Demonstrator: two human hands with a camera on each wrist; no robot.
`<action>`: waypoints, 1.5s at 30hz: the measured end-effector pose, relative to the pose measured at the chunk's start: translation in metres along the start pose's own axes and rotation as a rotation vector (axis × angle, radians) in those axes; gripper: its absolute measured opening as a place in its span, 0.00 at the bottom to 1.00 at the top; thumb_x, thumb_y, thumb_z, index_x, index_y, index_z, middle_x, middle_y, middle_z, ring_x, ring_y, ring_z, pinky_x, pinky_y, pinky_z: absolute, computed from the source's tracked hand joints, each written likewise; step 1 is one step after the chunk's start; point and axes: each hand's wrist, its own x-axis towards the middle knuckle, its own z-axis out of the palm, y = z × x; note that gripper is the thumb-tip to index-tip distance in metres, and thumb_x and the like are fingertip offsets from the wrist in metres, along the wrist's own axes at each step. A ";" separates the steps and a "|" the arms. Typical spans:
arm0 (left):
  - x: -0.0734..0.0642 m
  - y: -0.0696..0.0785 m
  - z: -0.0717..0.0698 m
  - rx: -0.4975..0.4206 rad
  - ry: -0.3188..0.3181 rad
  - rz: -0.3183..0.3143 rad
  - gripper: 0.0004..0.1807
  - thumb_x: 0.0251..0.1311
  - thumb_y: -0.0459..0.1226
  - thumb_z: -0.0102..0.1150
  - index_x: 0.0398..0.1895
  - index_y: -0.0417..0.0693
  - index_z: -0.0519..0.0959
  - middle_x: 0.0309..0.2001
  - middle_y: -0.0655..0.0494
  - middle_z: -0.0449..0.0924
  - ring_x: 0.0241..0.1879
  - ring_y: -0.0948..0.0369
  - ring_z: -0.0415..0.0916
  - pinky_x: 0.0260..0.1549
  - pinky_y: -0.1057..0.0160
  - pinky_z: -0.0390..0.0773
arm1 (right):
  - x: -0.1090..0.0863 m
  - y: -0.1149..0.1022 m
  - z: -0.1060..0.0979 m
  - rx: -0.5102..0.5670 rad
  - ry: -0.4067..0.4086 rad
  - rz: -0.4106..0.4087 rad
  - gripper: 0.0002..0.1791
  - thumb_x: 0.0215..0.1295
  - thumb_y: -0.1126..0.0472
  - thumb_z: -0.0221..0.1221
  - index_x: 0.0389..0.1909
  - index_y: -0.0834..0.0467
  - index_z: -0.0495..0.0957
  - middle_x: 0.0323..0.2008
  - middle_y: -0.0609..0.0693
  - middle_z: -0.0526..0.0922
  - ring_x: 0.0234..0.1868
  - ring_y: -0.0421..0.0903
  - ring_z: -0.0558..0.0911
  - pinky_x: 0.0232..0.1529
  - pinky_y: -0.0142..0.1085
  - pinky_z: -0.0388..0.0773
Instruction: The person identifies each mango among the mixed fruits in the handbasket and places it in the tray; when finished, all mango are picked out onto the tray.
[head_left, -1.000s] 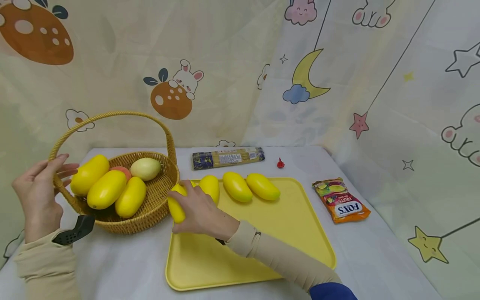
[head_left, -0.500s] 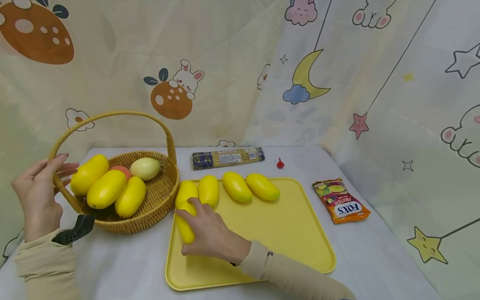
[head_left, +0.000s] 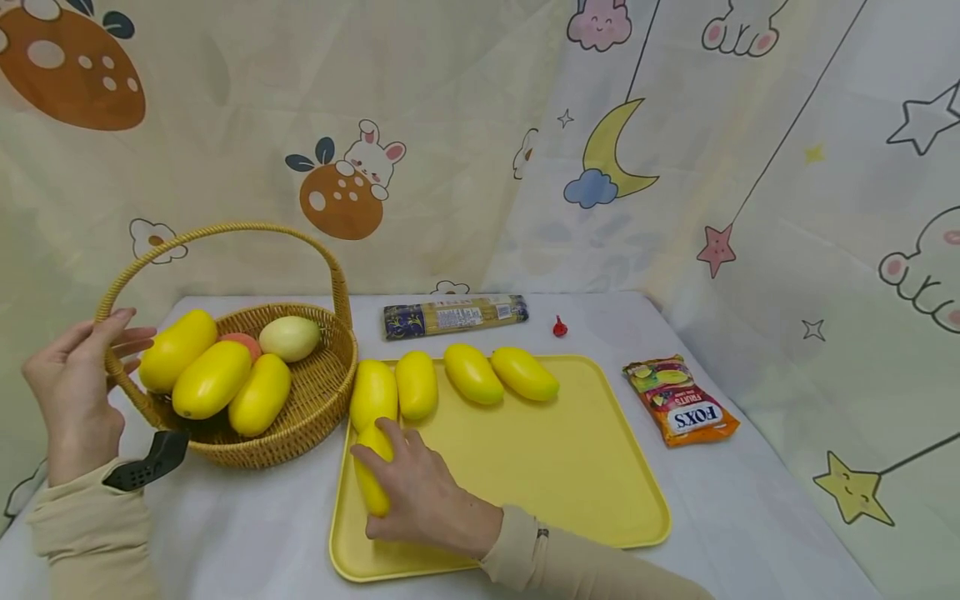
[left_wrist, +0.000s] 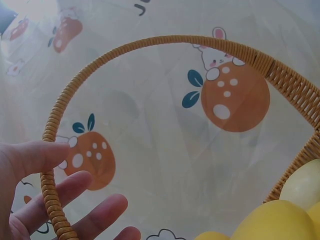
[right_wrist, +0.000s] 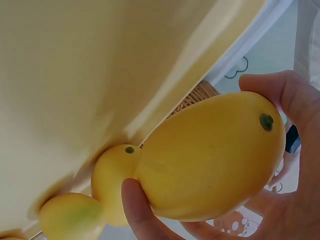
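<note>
My left hand (head_left: 78, 396) holds the left side of the wicker basket's handle (left_wrist: 52, 197), with the thumb on one side and the fingers on the other. In the basket (head_left: 247, 454) lie three yellow mangoes (head_left: 212, 381), a pale green oval fruit (head_left: 289, 338) and a mostly hidden reddish one (head_left: 242, 343). My right hand (head_left: 431, 496) grips a yellow mango (right_wrist: 210, 155) between thumb and fingers, low over the left part of the yellow tray (head_left: 525, 467). Just beyond it, another mango (head_left: 373, 393) lies in the tray's far left corner.
Along the tray's far side lie more mangoes (head_left: 473, 374) in a row. Behind them are a long noodle-like packet (head_left: 456, 317) and a small red object (head_left: 559, 327). A Fox's candy bag (head_left: 681, 400) lies to the right of the tray.
My right hand has brought the mango from beside the basket's right rim toward me, over the tray's left side. The left hand stays on the handle.
</note>
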 end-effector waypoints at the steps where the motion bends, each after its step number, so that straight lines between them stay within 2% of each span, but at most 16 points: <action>1: 0.000 0.000 0.000 -0.001 0.000 0.000 0.22 0.44 0.46 0.76 0.43 0.45 0.86 0.26 0.60 0.85 0.28 0.63 0.80 0.33 0.68 0.68 | -0.001 0.000 0.001 -0.003 -0.001 -0.002 0.43 0.47 0.44 0.68 0.67 0.40 0.63 0.68 0.53 0.57 0.54 0.51 0.72 0.30 0.31 0.75; 5: 0.000 0.001 0.000 -0.003 0.001 0.000 0.23 0.44 0.46 0.76 0.43 0.46 0.86 0.26 0.60 0.85 0.27 0.63 0.80 0.33 0.69 0.67 | -0.004 -0.002 0.004 -0.010 -0.008 -0.017 0.42 0.48 0.45 0.68 0.66 0.40 0.63 0.68 0.53 0.58 0.55 0.52 0.72 0.31 0.32 0.76; 14: 0.000 0.001 -0.001 -0.036 -0.009 0.006 0.22 0.43 0.44 0.77 0.43 0.44 0.86 0.26 0.58 0.86 0.26 0.63 0.81 0.32 0.68 0.68 | -0.007 -0.003 0.013 -0.021 -0.033 -0.003 0.40 0.48 0.44 0.67 0.64 0.41 0.65 0.65 0.53 0.60 0.45 0.47 0.74 0.23 0.29 0.68; 20: 0.000 0.001 -0.002 -0.036 -0.006 0.014 0.22 0.44 0.44 0.76 0.42 0.43 0.86 0.25 0.58 0.86 0.26 0.62 0.81 0.32 0.68 0.67 | -0.005 -0.005 0.008 -0.007 -0.078 0.042 0.42 0.49 0.37 0.67 0.66 0.41 0.63 0.67 0.54 0.60 0.54 0.49 0.74 0.33 0.36 0.76; 24: 0.000 0.001 -0.003 -0.017 -0.002 0.010 0.23 0.44 0.45 0.76 0.43 0.45 0.86 0.26 0.59 0.85 0.27 0.63 0.80 0.33 0.68 0.67 | -0.004 -0.004 0.004 0.013 -0.092 0.036 0.42 0.49 0.35 0.67 0.65 0.41 0.64 0.67 0.54 0.60 0.60 0.49 0.72 0.39 0.40 0.77; 28: 0.000 0.001 -0.003 -0.010 -0.002 0.010 0.23 0.44 0.45 0.76 0.43 0.45 0.86 0.26 0.59 0.85 0.27 0.63 0.80 0.32 0.69 0.68 | 0.000 -0.003 -0.003 0.018 -0.079 0.019 0.39 0.50 0.34 0.66 0.63 0.42 0.67 0.64 0.51 0.63 0.56 0.46 0.73 0.36 0.37 0.76; 31: 0.000 0.001 -0.004 -0.021 -0.007 0.015 0.22 0.44 0.44 0.76 0.43 0.44 0.86 0.26 0.59 0.85 0.27 0.63 0.80 0.31 0.69 0.68 | 0.005 -0.001 -0.010 0.013 -0.069 0.007 0.36 0.53 0.36 0.65 0.62 0.43 0.69 0.61 0.49 0.67 0.52 0.45 0.74 0.33 0.34 0.74; 37: -0.001 0.001 -0.003 -0.028 -0.013 0.017 0.22 0.45 0.44 0.76 0.43 0.43 0.85 0.26 0.58 0.86 0.26 0.62 0.81 0.33 0.68 0.67 | 0.021 0.006 -0.027 0.049 -0.054 -0.052 0.30 0.58 0.42 0.63 0.61 0.45 0.71 0.58 0.49 0.71 0.51 0.43 0.76 0.36 0.32 0.75; 45: -0.001 0.001 -0.001 -0.019 -0.016 -0.005 0.23 0.43 0.45 0.77 0.43 0.45 0.86 0.26 0.59 0.86 0.27 0.63 0.81 0.31 0.69 0.69 | 0.053 0.009 -0.046 0.029 -0.018 -0.110 0.29 0.59 0.47 0.64 0.62 0.47 0.72 0.57 0.47 0.72 0.47 0.41 0.76 0.34 0.27 0.71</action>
